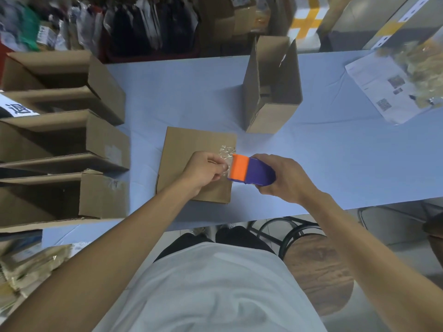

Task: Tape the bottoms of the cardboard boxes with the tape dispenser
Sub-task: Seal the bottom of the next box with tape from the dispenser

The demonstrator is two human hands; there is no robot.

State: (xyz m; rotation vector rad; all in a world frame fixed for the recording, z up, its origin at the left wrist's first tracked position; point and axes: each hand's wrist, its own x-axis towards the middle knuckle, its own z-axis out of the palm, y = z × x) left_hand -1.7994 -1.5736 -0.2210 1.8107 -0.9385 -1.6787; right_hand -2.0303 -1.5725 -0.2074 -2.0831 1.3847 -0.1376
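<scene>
box: flat box (189, 154) on desk (311, 164), front centre
right grip (285, 179): wrapped on dispenser (251, 172)
left grip (206, 170): pinching tape end (225, 152)
progress: seam untaped; upright box (273, 92) looks open

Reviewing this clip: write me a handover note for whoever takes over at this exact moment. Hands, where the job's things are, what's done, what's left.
Left hand: pinches the loose end of the clear tape at the dispenser's mouth.
Right hand: grips the tape dispenser, orange end toward the left hand.
Both are over the box lying bottom-up on the table in front of the person.
Done: tape end pulled free. Whether it already sticks to the box cannot be told.
Left: lay the strip along this box's seam and cut it. An upright open box stands behind; more boxes sit at the left, bottoms not visible.
</scene>
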